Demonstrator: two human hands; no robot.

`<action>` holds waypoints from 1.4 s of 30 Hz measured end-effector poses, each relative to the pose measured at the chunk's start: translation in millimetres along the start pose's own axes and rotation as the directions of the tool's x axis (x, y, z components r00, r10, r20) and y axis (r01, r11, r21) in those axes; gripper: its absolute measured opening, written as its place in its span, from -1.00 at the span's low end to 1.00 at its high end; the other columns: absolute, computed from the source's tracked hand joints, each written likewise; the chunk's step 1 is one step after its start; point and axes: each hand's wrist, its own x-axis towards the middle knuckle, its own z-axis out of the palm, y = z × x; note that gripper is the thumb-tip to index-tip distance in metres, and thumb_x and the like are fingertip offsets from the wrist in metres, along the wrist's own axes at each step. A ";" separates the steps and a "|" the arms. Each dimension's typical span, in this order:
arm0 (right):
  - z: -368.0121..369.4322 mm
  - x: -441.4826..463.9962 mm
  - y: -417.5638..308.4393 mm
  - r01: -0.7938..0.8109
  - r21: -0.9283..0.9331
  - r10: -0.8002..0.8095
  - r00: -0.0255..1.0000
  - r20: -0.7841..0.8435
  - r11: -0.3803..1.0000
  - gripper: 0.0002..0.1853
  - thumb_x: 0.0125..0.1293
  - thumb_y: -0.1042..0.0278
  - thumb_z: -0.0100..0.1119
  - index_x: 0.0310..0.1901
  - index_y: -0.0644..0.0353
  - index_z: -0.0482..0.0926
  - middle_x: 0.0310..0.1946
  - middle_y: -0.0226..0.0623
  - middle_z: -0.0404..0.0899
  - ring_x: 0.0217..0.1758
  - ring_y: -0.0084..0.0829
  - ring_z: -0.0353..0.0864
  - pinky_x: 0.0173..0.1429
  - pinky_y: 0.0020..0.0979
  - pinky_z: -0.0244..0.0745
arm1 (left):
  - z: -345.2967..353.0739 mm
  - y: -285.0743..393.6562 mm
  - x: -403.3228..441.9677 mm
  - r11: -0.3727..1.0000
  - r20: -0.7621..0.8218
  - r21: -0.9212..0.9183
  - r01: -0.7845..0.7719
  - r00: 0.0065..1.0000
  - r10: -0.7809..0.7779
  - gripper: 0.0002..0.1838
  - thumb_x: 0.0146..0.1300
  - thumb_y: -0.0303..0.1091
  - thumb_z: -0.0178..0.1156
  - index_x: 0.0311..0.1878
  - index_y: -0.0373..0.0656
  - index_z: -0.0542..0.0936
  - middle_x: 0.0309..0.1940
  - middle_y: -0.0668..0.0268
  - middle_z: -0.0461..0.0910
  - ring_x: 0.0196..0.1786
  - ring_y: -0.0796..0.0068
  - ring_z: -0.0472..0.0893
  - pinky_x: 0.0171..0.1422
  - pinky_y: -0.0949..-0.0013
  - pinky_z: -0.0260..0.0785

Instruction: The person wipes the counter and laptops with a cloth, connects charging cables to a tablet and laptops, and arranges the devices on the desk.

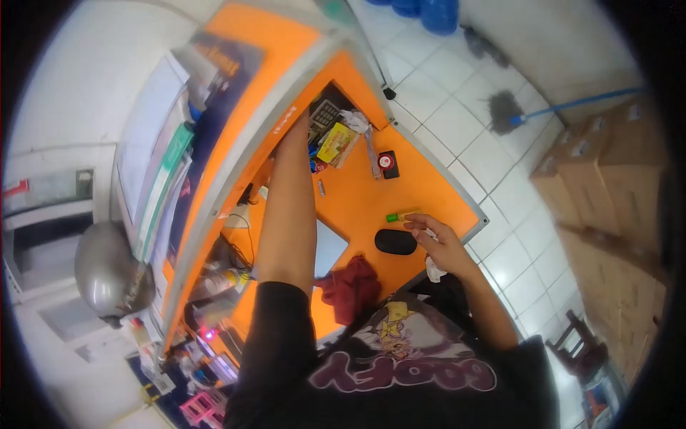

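Observation:
My left arm (287,214) stretches over the orange desk (446,196) toward its upper compartment. The orange frame hides my left hand. My right hand (439,243) is at the desk's right part, its fingers loosely bent and apart. Its fingertips are beside a small green-capped yellow bottle (401,216), and a black mouse (395,242) lies just left of the hand. Near my left forearm are a calculator (325,118), a yellow packet (336,143) and a short silvery item (321,188). A black item (388,171) carries a round red-and-white piece.
A dark red cloth (350,289) lies at the near edge, beside a grey-blue flat object (330,248). Bottles and cables are on the left. Cardboard boxes (607,179), a blue-handled mop (507,114) and a dark stool (579,347) stand on the right.

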 end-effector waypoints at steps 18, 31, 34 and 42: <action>15.8 231.7 -41.3 0.041 -0.729 -0.057 0.998 0.002 0.683 -0.57 0.21 0.07 0.35 -0.12 0.33 0.67 -0.31 0.06 0.71 -0.24 -0.08 0.71 -0.11 -0.22 0.54 | -3.4 -6.3 -240.0 0.945 -0.194 -0.242 0.221 0.943 -0.270 -0.86 0.28 -0.41 0.16 -0.21 -0.27 0.62 -0.33 0.06 0.63 -0.28 0.13 0.64 -0.17 0.18 0.49; 51.1 111.2 -63.8 0.070 0.092 -0.048 0.972 -0.229 0.993 -0.64 0.17 0.62 0.40 0.03 0.30 0.65 -0.27 -0.43 0.59 -0.19 -0.58 0.57 -0.10 -0.51 0.49 | -36.8 -206.2 -175.1 0.637 -0.261 0.158 0.754 0.654 -0.710 -0.47 0.26 0.03 0.23 0.09 -0.22 0.61 -0.05 -0.04 0.70 0.03 -0.04 0.69 0.09 0.07 0.53; 48.1 85.9 -65.1 -0.193 0.082 0.203 0.970 -0.135 0.978 -0.76 0.23 0.55 0.38 -0.06 0.30 0.62 -0.32 -0.45 0.59 -0.25 -0.61 0.53 -0.12 -0.53 0.45 | -39.2 -207.8 -178.4 0.719 -0.207 0.089 0.689 0.719 -0.663 -0.52 0.32 -0.03 0.17 0.09 -0.24 0.60 -0.13 -0.05 0.69 -0.02 0.03 0.70 0.04 0.11 0.53; 70.4 96.3 -44.4 -0.014 -0.154 0.016 1.000 0.010 0.988 -0.88 0.38 0.37 0.28 -0.19 0.22 0.62 -0.39 -0.49 0.60 -0.37 -0.68 0.48 -0.25 -0.57 0.38 | -91.0 -69.3 -272.9 0.773 0.450 -0.507 0.381 0.882 -0.140 -0.74 0.32 -0.37 0.02 0.00 -0.27 0.53 -0.18 -0.03 0.64 -0.11 0.04 0.66 -0.01 0.18 0.47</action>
